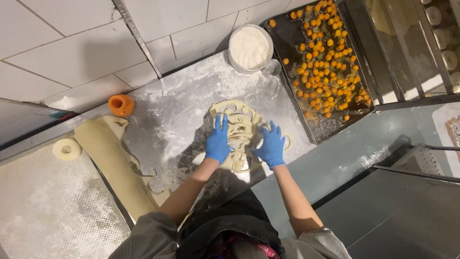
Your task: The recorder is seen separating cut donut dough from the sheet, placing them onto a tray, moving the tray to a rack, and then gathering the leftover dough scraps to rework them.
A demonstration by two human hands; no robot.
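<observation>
A pale sheet of leftover dough (241, 115) with round holes cut out of it lies on the floured steel counter (177, 110). My left hand (218, 140), in a blue glove, rests flat on the sheet's left part with fingers spread. My right hand (271, 145), also gloved in blue, presses on the sheet's right part, fingers apart. Neither hand grips anything.
A rolled-out strip of dough (112, 163) lies at the left, with a cut dough disc (66, 149) on a textured mat (48, 211). An orange round cutter (120, 104) stands by the wall. A bowl of flour (249, 48) and a dark tray (287, 33) of several orange balls sit at the back right.
</observation>
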